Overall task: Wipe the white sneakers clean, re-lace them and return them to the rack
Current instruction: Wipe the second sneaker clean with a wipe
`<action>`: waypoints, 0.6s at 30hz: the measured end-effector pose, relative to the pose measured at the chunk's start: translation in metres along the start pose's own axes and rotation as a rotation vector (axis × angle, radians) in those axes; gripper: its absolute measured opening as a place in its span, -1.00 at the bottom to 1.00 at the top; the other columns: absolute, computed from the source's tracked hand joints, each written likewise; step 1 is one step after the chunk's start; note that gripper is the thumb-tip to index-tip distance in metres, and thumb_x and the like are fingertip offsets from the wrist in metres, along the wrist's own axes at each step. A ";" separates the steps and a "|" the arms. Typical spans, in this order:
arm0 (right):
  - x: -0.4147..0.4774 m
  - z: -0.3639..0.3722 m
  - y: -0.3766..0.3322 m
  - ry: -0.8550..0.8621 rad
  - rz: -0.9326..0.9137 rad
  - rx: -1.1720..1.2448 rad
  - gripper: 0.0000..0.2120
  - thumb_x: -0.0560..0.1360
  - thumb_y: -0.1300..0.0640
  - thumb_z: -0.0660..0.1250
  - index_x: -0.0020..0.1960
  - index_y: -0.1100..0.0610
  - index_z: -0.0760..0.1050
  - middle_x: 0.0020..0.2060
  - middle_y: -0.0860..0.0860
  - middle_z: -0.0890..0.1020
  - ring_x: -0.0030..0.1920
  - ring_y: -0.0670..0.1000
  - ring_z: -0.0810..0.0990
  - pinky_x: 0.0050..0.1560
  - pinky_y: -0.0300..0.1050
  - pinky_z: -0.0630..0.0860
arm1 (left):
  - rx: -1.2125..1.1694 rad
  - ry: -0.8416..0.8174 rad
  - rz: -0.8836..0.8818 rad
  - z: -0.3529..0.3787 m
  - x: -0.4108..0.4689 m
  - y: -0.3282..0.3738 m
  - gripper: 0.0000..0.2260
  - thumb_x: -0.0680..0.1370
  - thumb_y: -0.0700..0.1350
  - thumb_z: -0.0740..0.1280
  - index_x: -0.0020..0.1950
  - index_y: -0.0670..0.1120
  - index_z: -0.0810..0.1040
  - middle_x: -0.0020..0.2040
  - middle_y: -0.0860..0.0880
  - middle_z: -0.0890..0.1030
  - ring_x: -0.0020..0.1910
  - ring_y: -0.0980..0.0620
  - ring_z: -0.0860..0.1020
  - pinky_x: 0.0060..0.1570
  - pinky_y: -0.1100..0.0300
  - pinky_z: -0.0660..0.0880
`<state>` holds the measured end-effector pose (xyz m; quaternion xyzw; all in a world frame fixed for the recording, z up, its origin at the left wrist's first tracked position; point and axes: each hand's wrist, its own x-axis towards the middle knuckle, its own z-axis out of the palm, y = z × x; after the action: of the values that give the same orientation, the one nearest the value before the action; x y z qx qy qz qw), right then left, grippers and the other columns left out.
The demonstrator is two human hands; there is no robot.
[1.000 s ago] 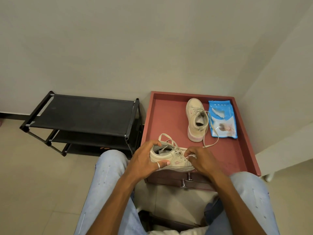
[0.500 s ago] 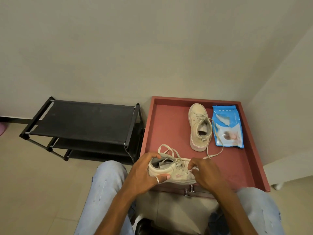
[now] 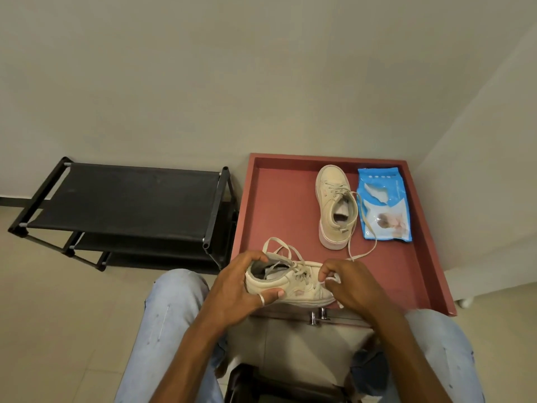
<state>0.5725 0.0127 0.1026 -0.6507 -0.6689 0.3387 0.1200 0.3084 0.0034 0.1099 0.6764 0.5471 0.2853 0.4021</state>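
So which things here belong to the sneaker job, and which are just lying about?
Job: sneaker held by the left hand; its lace, pinched by the right hand; second sneaker on the red table; pack of wipes; black rack.
Just there: white furniture on the right; metal drawer handles.

The left hand (image 3: 241, 289) gripped the heel of a tilted white sneaker (image 3: 293, 286) at the red surface's (image 3: 276, 205) near edge. The right hand (image 3: 351, 286) pinched a white piece (image 3: 333, 278) at its toe, lace or wipe unclear. A second sneaker (image 3: 334, 205) stood farther back, just beside a blue wipes packet (image 3: 385, 205). A black rack (image 3: 125, 196) stood to the left.
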 end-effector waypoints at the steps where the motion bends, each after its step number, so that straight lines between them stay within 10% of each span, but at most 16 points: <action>1: 0.004 0.006 -0.001 0.042 0.004 -0.016 -0.79 0.43 0.23 0.38 -0.19 -0.10 0.57 -0.23 -0.14 0.64 -0.17 -0.14 0.57 -0.18 -0.30 0.42 | 0.000 0.000 -0.009 0.000 0.000 0.000 -0.51 0.34 0.11 0.63 0.16 0.19 0.49 0.14 0.19 0.62 0.09 0.21 0.62 0.01 0.23 0.62; 5: 0.014 0.025 -0.006 0.138 0.035 -0.072 -0.75 0.43 0.25 0.33 -0.06 -0.09 0.60 -0.10 -0.11 0.68 -0.09 -0.03 0.62 -0.08 -0.06 0.55 | -0.009 0.005 -0.039 0.000 0.001 0.002 -0.52 0.33 0.11 0.63 0.15 0.22 0.49 0.13 0.20 0.64 0.05 0.23 0.63 -0.01 0.23 0.62; 18: 0.003 0.016 0.009 0.310 0.233 0.138 -0.74 0.49 0.31 0.27 -0.04 0.04 0.67 -0.03 -0.04 0.70 0.04 -0.02 0.63 -0.06 -0.30 0.36 | -0.034 0.045 -0.162 0.000 0.003 0.014 -0.58 0.34 0.01 0.65 0.06 0.20 0.51 -0.04 0.17 0.66 -0.09 0.39 0.57 -0.21 0.48 0.48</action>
<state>0.5693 0.0099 0.0840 -0.7582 -0.5379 0.2912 0.2260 0.3160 0.0051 0.1223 0.6164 0.6041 0.2763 0.4229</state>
